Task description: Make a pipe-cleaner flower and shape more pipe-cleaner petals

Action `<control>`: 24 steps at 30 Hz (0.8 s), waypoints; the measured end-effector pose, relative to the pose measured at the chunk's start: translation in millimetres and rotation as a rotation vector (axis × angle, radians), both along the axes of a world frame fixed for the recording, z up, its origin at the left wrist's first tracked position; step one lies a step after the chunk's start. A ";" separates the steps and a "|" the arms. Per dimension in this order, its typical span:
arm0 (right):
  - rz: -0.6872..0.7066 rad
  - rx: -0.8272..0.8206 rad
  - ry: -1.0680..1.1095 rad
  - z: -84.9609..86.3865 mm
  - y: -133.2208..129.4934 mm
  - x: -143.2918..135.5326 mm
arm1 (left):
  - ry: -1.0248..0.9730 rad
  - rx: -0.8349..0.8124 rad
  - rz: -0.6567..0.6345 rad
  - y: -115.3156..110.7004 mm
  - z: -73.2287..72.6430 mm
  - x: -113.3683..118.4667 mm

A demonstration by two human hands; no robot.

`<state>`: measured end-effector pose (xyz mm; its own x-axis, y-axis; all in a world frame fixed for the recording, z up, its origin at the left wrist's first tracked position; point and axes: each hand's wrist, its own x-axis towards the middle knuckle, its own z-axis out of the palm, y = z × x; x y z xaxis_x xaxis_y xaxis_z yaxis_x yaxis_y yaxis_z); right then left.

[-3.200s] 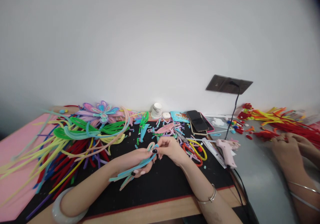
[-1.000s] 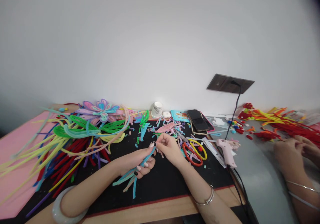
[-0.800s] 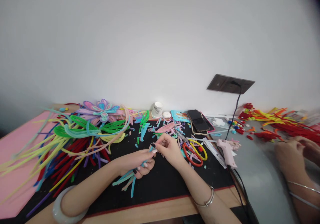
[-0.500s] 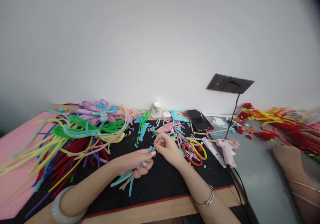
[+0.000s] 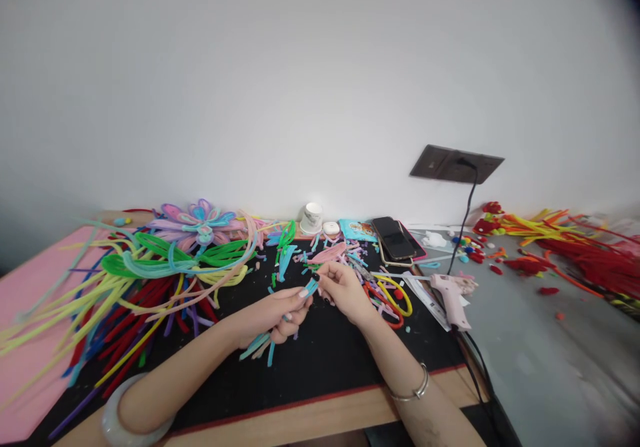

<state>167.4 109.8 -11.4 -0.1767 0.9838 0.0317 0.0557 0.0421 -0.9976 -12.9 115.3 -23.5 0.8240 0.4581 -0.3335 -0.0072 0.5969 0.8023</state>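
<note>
Over the black mat (image 5: 310, 380), my left hand (image 5: 283, 314) is closed round a bundle of blue and pinkish pipe cleaners (image 5: 259, 346). The loose ends stick out below the fist, and blue tips show above its thumb. My right hand (image 5: 340, 290) pinches at those tips with thumb and forefinger, touching the upper end of the bundle. Behind the hands lie a small blue bundle (image 5: 286, 262) and green loops (image 5: 287, 235).
Left, a pile of coloured pipe cleaners (image 5: 115, 280) and a pipe-cleaner flower (image 5: 200, 219). Behind, a paper cup (image 5: 312, 217) and a phone (image 5: 393, 238). Right, yellow-handled scissors (image 5: 407, 300), a corded glue gun (image 5: 453, 300) and red pipe cleaners (image 5: 595, 260).
The bundle and both my hands have shifted slightly right and up, its tips now more exposed. Another person's hand and wrist at the right have left the view.
</note>
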 end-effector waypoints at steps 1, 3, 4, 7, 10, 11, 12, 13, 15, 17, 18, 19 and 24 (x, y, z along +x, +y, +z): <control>-0.026 0.016 0.001 0.0 1.1 1.7 | -0.004 0.001 0.013 0.5 0.1 0.3; -0.067 0.054 0.013 -1.0 3.5 5.2 | -0.003 -0.004 0.026 1.2 0.8 0.7; -0.080 0.073 0.021 -1.7 4.6 6.9 | -0.001 -0.008 0.029 1.3 1.4 0.9; -0.098 0.107 0.035 -2.1 7.0 11.2 | 0.005 -0.017 0.028 1.0 4.3 1.3; -0.125 0.122 0.044 1.1 7.1 14.2 | -0.001 -0.030 0.015 -0.1 7.9 1.6; -0.135 0.127 0.050 2.7 6.8 14.9 | -0.009 -0.033 0.010 -0.6 8.8 1.7; -0.140 0.131 0.057 4.2 6.6 15.6 | -0.018 -0.037 0.004 -1.0 9.5 1.7; -0.142 0.135 0.065 5.7 6.4 16.5 | -0.029 -0.040 -0.002 -1.5 9.9 1.6; -0.149 0.147 0.089 8.3 6.5 19.4 | -0.050 -0.049 -0.015 -2.4 9.7 1.2; -0.193 0.161 0.131 11.0 7.6 24.4 | -0.061 -0.058 -0.033 -2.9 8.4 0.0; -0.226 0.167 0.154 12.7 8.4 27.9 | -0.064 -0.061 -0.045 -2.8 7.4 -0.8; -0.259 0.170 0.175 14.7 9.3 31.9 | -0.064 -0.065 -0.059 -2.2 6.0 -1.7; -0.263 0.150 0.286 28.5 9.4 52.8 | -0.044 -0.131 -0.178 7.2 -0.9 -6.6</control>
<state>220.2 119.3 17.1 0.1170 0.9750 0.1891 -0.1941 0.2092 -0.9584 -19.5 122.5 -24.4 0.9031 0.2596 -0.3422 0.0740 0.6908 0.7193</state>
